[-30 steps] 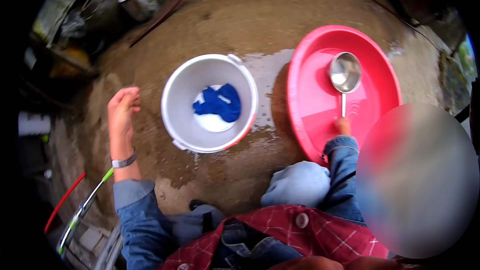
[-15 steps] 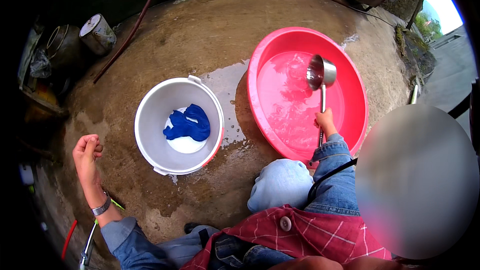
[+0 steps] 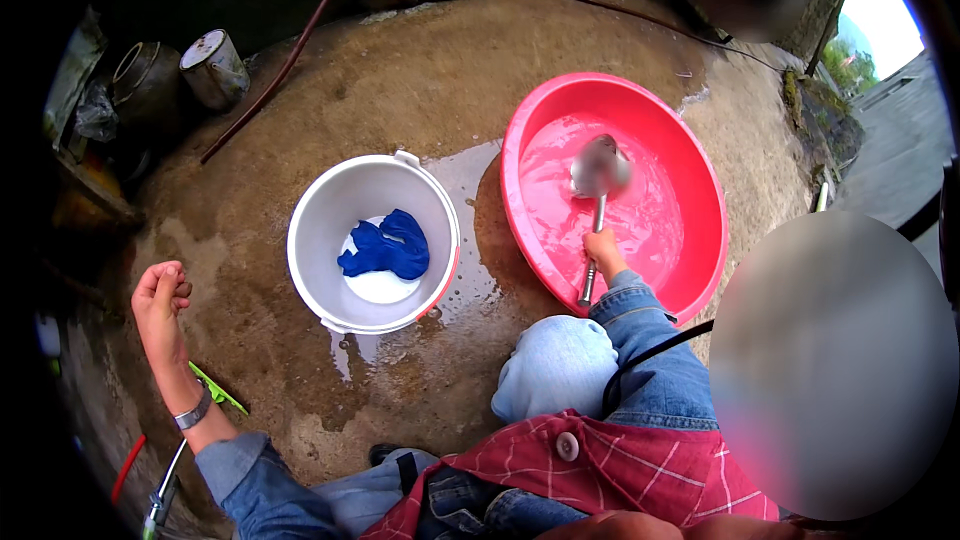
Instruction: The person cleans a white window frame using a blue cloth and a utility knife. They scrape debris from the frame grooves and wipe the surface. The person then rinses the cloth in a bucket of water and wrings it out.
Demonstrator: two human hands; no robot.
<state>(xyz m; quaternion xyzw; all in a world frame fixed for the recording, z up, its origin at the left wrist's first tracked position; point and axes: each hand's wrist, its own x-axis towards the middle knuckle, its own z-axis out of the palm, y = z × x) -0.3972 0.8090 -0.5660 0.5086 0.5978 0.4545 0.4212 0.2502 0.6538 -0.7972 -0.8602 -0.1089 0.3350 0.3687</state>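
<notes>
My right hand (image 3: 604,248) is closed round the handle of a metal ladle (image 3: 599,212). The ladle's bowl is down at the water inside a large pink-red basin (image 3: 512,175), and ripples spread around it. To the left of the basin stands a white bucket (image 3: 318,285). Inside that bucket lies a crumpled blue cloth (image 3: 390,246) on the pale bottom. Away on the left, my left hand (image 3: 162,295) is raised in the air with its fingers curled in, and nothing shows in them. A wristwatch sits on that wrist.
Wet concrete ground (image 3: 400,80) spreads around both vessels. A paint-spattered can (image 3: 215,70) and a dark pot (image 3: 147,85) stand at the far left beside a leaning reddish pole (image 3: 290,65). Near my left forearm lies a green-headed tool (image 3: 215,386). My knee (image 3: 556,370) is close to the basin.
My right hand has brought the ladle leftward and lowered its bowl to the water, where the ripples are stronger. My left hand stays raised, still curled.
</notes>
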